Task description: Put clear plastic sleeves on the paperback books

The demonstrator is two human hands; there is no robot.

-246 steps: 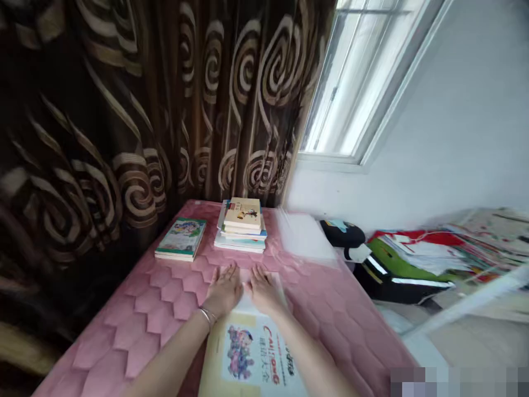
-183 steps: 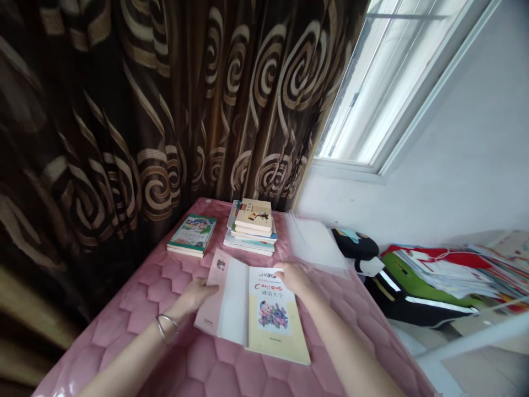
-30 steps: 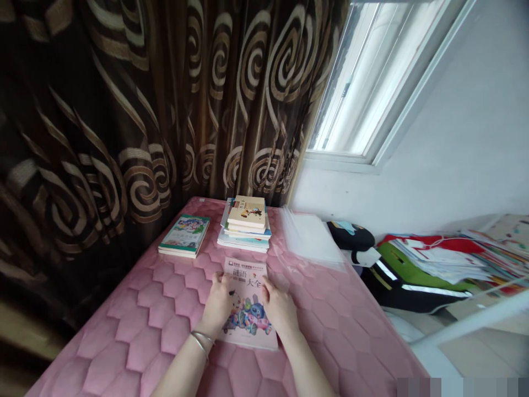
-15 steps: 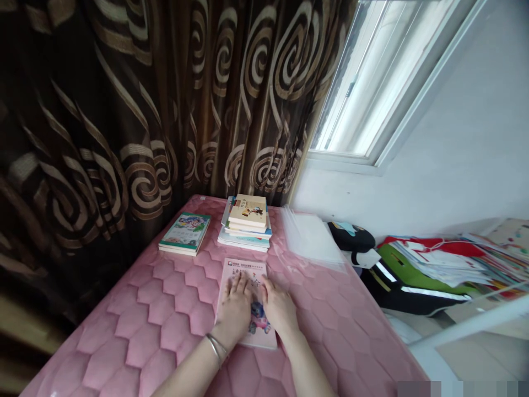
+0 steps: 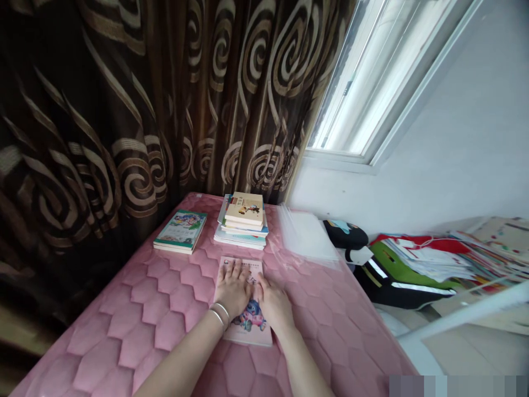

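Note:
A closed pink-covered book (image 5: 248,325) with a cartoon picture lies on the pink quilted table (image 5: 157,309). My left hand (image 5: 232,288), with bangles at the wrist, lies flat on the book's cover with fingers stretched out. My right hand (image 5: 273,304) rests flat beside it on the book's right half, fingers also out. Both hands press on the cover and hide most of its title.
Behind the book stands a stack of several books (image 5: 242,219), with a green book (image 5: 181,230) to its left and clear plastic sleeves (image 5: 308,236) to its right. A brown swirl curtain (image 5: 124,110) hangs behind. Papers and a black-green bag (image 5: 397,270) lie right.
The book was open earlier and is now closed. In the last second both hands slid up the cover from its edges to its middle and lie flat, close together.

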